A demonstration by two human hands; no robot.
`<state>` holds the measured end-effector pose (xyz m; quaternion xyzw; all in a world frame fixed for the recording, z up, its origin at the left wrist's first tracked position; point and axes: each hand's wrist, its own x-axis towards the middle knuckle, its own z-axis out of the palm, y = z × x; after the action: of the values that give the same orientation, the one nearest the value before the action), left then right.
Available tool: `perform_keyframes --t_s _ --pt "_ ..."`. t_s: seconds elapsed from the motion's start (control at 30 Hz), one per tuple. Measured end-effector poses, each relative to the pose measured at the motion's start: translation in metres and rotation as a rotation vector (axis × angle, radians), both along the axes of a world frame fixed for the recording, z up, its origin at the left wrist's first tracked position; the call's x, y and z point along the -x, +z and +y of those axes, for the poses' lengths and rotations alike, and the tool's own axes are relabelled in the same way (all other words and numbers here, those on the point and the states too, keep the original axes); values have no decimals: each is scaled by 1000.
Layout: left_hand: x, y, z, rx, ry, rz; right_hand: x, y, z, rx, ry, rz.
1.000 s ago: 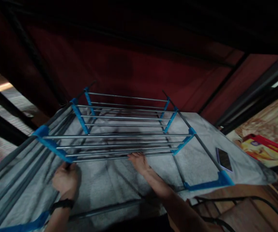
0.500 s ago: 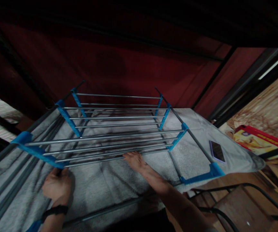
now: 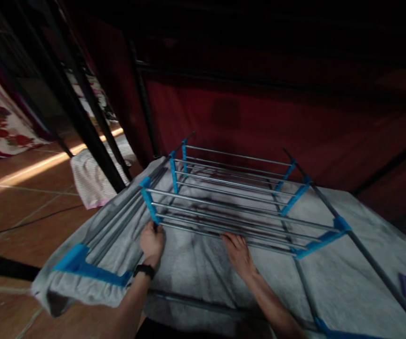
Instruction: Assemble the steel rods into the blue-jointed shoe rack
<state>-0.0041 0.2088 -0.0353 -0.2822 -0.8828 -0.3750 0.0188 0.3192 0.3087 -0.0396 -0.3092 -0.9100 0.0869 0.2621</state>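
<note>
Steel rack (image 3: 231, 197) still gripped at a blue corner by left hand (image 3: 151, 242), right hand (image 3: 239, 252) laid flat on it; only view's been swung left.

Dark red wall (image 3: 259, 117), tiled floor (image 3: 19, 221)
</note>
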Motion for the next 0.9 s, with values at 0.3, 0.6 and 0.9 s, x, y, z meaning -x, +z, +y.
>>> perform_keyframes --t_s 0.3,0.6,0.9 --pt "-35 4 -9 -127 -24 58 -35 -48 -14 359 133 214" --pt "-104 46 -110 -31 -667 -40 -37 -69 3 463 71 266" --pt "-38 10 -243 -25 -545 277 -46 -95 24 408 113 242"
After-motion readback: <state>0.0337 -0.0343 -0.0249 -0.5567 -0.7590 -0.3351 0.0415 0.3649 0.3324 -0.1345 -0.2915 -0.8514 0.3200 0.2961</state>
